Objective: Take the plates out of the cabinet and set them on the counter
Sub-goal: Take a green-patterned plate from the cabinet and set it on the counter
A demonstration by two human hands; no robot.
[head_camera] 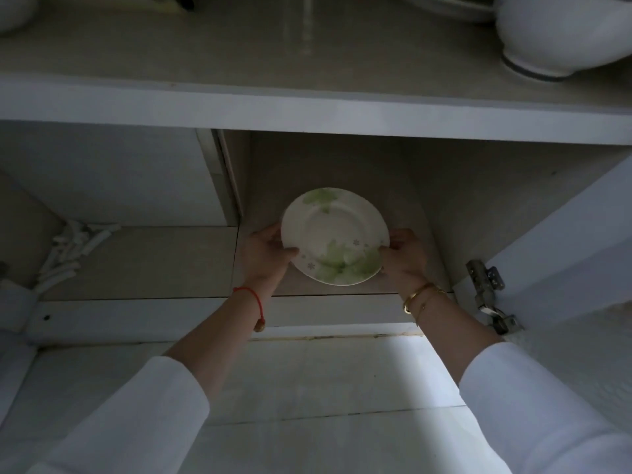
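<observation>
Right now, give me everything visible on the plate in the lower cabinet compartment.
The plate is round, white or cream, glazed like ceramic, with a wide rim and a shallow round well. Pale green leaf-like prints sit at its far and near rim, with small flower marks near the front. It faces up, tilted slightly, in the lower compartment above the cabinet shelf. The left hand grips its left edge and the right hand its right edge, fingers curled on the rim. No chips or cracks are visible; light is dim.
</observation>
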